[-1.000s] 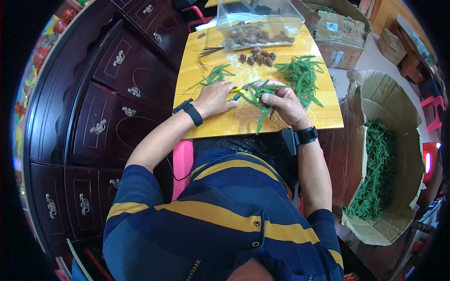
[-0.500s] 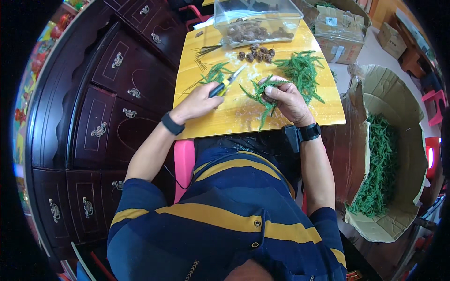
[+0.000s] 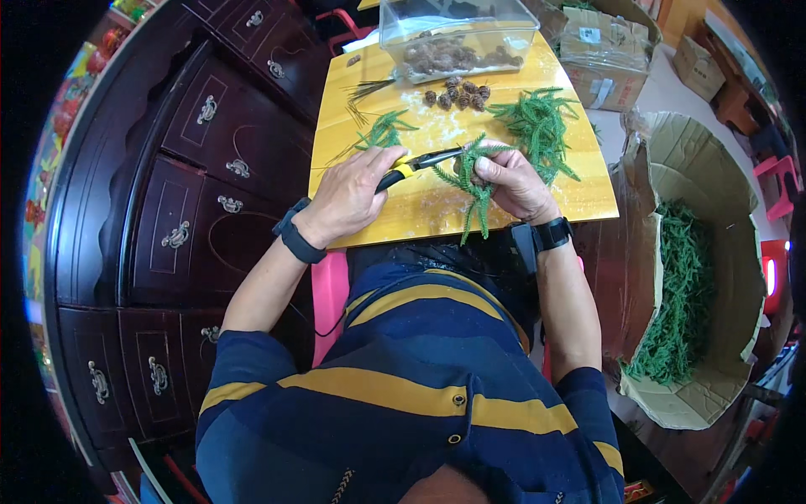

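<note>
My left hand point(image 3: 357, 189) is closed round the yellow-and-black handles of long-nose pliers point(image 3: 432, 159). Their metal jaws reach right, with the tip at the green sprig. Between the thumb and fingers of my right hand point(image 3: 520, 185) is a green artificial pine sprig point(image 3: 477, 195), its branches hanging down and left. A brown piece, perhaps a pine cone, shows partly under my right thumb. Beyond my left hand lie a few loose green sprigs point(image 3: 386, 130), and a bigger pile of sprigs point(image 3: 541, 130) lies beyond my right hand.
Several pine cones point(image 3: 457, 96) lie before a clear plastic bin point(image 3: 462, 29) of more cones on the yellow table point(image 3: 420, 220). Dark thin stems point(image 3: 369, 87) lie at left. An open carton point(image 3: 714, 168) of greenery stands at right, dark drawers point(image 3: 201, 160) at left.
My left hand has turned the pliers from pointing up and away to nearly level, bringing their tip to the sprig. My right hand keeps its hold almost in place.
</note>
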{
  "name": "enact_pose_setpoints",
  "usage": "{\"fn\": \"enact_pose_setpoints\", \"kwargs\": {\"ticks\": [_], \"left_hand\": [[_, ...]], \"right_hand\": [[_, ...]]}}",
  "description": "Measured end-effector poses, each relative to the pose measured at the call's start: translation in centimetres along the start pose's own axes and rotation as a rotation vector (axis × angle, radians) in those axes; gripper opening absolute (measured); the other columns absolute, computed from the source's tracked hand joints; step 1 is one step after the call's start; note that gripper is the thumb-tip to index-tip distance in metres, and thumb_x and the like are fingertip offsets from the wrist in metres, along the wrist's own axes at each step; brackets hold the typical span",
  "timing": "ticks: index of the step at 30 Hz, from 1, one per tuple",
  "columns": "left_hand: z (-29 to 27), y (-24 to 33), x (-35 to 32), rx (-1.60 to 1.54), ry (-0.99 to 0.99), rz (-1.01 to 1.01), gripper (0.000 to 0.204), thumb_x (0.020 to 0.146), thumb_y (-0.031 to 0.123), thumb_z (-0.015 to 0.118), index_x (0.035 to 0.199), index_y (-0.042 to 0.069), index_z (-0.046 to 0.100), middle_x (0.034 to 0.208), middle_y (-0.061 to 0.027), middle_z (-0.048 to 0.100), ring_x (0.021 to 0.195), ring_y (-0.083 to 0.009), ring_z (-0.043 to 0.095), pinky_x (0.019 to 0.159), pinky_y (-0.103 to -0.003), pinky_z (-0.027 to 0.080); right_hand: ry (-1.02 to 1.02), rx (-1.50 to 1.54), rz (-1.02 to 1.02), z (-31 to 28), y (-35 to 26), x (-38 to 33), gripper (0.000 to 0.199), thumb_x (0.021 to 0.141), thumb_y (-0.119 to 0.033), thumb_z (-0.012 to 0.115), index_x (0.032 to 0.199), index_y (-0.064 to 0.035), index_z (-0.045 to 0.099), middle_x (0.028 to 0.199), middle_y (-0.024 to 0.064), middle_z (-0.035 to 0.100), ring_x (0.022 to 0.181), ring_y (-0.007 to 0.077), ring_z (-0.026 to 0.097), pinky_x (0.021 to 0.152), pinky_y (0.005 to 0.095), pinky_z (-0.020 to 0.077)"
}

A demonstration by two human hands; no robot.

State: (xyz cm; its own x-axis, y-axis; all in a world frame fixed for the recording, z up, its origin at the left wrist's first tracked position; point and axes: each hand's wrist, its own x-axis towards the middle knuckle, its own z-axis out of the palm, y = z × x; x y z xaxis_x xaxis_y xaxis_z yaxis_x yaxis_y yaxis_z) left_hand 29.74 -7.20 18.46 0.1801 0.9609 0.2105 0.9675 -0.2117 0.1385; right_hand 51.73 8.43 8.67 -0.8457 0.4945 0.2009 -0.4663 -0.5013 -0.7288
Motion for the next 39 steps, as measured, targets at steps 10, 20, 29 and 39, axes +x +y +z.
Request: {"fn": "enact_pose_setpoints", "kwargs": {"ticks": [10,20,29,39], "left_hand": [[0.0,0.4,0.2,0.083,0.07,0.061,0.064,0.073,-0.002,0.065,0.134,0.009,0.049,0.105,-0.0141,0.059,0.098,-0.0349,0.06,0.084,-0.044,0.05],[0.4,-0.2,0.4,0.191,0.146,0.151,0.065,0.074,-0.001,0.067,0.136,0.009,0.048,0.105,-0.0114,0.058,0.096,-0.0314,0.061,0.078,-0.04,0.051],[0.9,-1.0,0.8,0.231,0.16,0.186,0.06,0.076,0.003,0.067,0.133,0.008,0.05,0.106,-0.0116,0.058,0.095,-0.0303,0.061,0.076,-0.041,0.051],[2.7,0.0,-0.7,0.042,0.051,-0.102,0.036,0.084,0.01,0.065,0.118,0.006,0.053,0.097,-0.0175,0.065,0.087,-0.0383,0.066,0.071,-0.047,0.052]], "right_hand": [[-0.037,0.038,0.062,-0.4,0.1,-0.3,0.036,0.087,-0.019,0.077,0.116,-0.0001,0.066,0.096,0.0044,0.069,0.077,0.0095,0.054,0.075,0.0258,0.044],[-0.076,0.099,0.106,-0.8,0.9,-0.1,0.04,0.086,-0.018,0.078,0.116,0.0038,0.063,0.098,0.0101,0.07,0.086,0.014,0.064,0.083,0.0273,0.0503],[-0.155,0.129,0.124,-1.6,1.3,0.0,0.026,0.089,-0.012,0.074,0.11,0.0016,0.066,0.09,0.0056,0.069,0.079,0.0128,0.062,0.086,0.0286,0.0486],[0.288,-0.102,-0.081,0.1,2.1,1.1,0.023,0.088,-0.008,0.073,0.11,-0.0007,0.069,0.1,0.0112,0.073,0.085,0.015,0.068,0.078,0.0301,0.0544]]}}
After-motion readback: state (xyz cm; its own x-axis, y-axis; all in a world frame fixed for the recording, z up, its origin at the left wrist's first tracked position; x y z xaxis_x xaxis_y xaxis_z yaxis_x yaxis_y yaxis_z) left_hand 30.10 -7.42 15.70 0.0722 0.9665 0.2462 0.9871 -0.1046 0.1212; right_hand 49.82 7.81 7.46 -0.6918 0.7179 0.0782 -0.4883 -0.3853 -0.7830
